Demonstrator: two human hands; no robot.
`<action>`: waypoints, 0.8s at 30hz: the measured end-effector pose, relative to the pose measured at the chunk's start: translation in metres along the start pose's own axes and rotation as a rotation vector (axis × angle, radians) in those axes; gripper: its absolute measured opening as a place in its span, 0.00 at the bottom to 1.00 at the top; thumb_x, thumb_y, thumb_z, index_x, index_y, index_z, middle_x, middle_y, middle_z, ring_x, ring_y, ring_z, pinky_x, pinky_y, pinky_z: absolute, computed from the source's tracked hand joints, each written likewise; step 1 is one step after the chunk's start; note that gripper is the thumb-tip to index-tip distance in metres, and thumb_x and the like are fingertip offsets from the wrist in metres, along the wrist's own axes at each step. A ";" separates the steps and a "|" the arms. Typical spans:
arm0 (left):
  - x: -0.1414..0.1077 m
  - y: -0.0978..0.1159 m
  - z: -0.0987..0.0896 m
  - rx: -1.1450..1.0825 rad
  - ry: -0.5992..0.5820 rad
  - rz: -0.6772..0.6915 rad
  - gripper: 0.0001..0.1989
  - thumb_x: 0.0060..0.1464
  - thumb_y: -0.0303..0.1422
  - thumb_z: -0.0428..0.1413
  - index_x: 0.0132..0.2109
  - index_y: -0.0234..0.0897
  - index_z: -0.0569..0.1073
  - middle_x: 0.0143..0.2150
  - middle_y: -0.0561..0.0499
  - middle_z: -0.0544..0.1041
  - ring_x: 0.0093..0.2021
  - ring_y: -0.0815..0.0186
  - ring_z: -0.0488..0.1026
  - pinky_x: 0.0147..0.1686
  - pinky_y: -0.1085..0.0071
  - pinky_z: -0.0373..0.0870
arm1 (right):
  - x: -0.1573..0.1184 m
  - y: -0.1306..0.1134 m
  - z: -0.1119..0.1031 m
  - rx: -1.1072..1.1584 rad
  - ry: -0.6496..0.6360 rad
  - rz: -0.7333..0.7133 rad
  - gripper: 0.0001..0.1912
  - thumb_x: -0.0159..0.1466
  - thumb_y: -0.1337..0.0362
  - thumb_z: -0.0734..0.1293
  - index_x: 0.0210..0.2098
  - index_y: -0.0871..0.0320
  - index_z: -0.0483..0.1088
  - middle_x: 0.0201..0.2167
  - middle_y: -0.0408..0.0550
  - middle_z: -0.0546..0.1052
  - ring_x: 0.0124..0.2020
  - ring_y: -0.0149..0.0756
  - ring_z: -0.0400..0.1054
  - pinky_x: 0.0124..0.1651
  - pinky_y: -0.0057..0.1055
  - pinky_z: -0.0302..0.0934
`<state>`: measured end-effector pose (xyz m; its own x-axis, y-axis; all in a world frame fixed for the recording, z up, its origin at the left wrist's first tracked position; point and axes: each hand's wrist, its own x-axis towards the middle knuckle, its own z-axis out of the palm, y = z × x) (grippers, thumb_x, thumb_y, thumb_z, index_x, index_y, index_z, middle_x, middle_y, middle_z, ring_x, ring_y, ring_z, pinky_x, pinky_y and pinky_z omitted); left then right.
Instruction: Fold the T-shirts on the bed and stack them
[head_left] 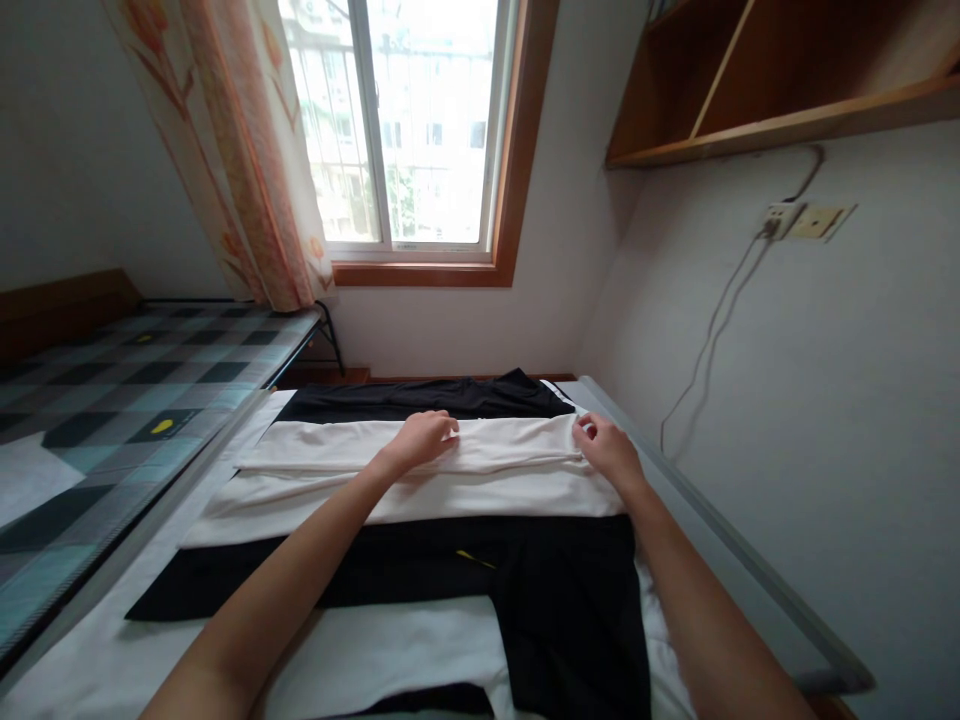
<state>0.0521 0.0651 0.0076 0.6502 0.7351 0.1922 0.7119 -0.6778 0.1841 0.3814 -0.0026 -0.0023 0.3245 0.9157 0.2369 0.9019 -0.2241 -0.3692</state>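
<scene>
White trousers (pixel 517 440) lie lengthwise across a white-covered surface, with one leg laid over the other. My left hand (pixel 431 437) rests on their upper part near the middle, its fingers curled at the cloth. At their right end my right hand (pixel 600 445) pinches the edge of the white cloth between thumb and fingers. Black trousers (pixel 570 590) with a small yellow mark are spread on the near side, and a dark folded garment (pixel 420 398) lies just beyond the white ones.
A bed with a checked cover (pixel 202 370) stands at the left, with a white sheet of paper (pixel 34 478) on it. A grey rail (pixel 735 530) runs along the right side. Behind are a curtain (pixel 232 150) and window; wooden shelves (pixel 750 120) hang upper right.
</scene>
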 end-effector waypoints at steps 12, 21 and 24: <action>-0.004 -0.079 0.014 -0.227 0.084 -0.209 0.09 0.53 0.36 0.56 0.35 0.37 0.79 0.34 0.48 0.78 0.35 0.63 0.73 0.35 0.71 0.66 | 0.015 0.010 0.034 0.212 0.104 0.119 0.21 0.60 0.61 0.65 0.53 0.56 0.69 0.35 0.49 0.78 0.38 0.41 0.72 0.42 0.34 0.59; -0.006 -0.082 0.019 -0.194 0.178 -0.209 0.10 0.57 0.37 0.53 0.35 0.38 0.78 0.37 0.48 0.78 0.35 0.63 0.73 0.35 0.71 0.65 | 0.020 0.022 0.042 0.284 0.110 0.136 0.16 0.60 0.60 0.63 0.46 0.57 0.73 0.34 0.50 0.78 0.34 0.39 0.71 0.40 0.33 0.62; -0.011 -0.081 0.015 -0.144 0.140 -0.220 0.12 0.58 0.40 0.53 0.36 0.39 0.77 0.36 0.48 0.78 0.36 0.62 0.73 0.35 0.70 0.64 | 0.017 0.018 0.040 0.217 0.084 0.120 0.16 0.63 0.61 0.62 0.48 0.56 0.72 0.35 0.49 0.78 0.35 0.39 0.71 0.40 0.32 0.60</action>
<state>-0.0089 0.1125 -0.0239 0.4344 0.8619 0.2614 0.7802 -0.5051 0.3690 0.3914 0.0219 -0.0411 0.4566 0.8537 0.2503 0.7760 -0.2447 -0.5813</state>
